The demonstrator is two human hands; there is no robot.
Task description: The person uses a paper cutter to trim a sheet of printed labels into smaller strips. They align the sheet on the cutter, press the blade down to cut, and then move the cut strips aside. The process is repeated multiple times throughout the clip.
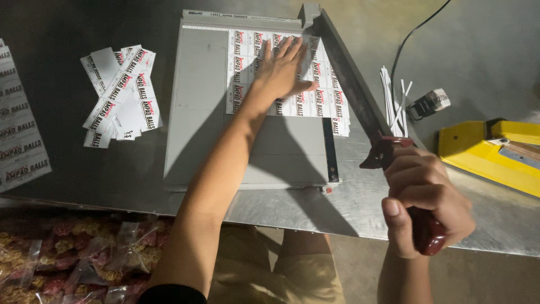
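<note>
Pressing flat with left hand (279, 70), fingers spread wide on the label sheet (323, 95) lying on the grey paper cutter (202, 112). Wrapping right hand (423, 200) tight around the red handle (426, 233), blade arm (351, 84) lifted. Best keeping fingertips away from the blade edge, holding paper steady.

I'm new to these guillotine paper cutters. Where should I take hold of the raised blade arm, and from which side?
Probably grip the dark red handle at the free end of the blade arm, coming from the cutter's right, off the board. The arm is hinged at the far corner, and the right hand wraps that handle while the left hand lies flat on the label sheet.
</note>
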